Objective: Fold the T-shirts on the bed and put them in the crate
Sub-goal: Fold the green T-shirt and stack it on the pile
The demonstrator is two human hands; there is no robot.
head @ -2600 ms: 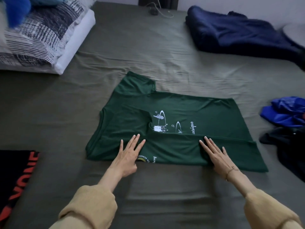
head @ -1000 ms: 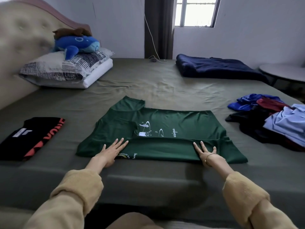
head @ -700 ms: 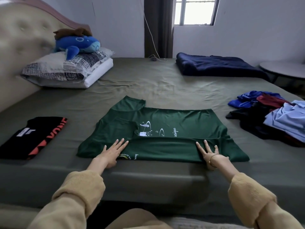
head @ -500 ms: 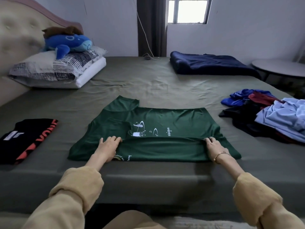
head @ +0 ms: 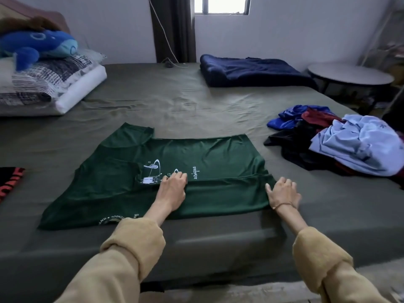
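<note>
Bed (head: 196,110) fills the view, its olive sheet carrying everything; places below are given from the green T-shirt (head: 207,154). The shirt lies flat at the bed's near edge, near side already folded over itself, likely so the next fold runs straight. To its right, well apart, a heap of unfolded shirts (head: 349,145) waits; beyond it lies a folded navy blanket (head: 251,69); at its far left, a folded black shirt (head: 9,182). No crate in view. Left hand (head: 173,188) rests on the fold line, fingers curled onto the cloth, apparently pinching it. Right hand (head: 283,190) curls at the shirt's right edge; grip state there unclear.
</note>
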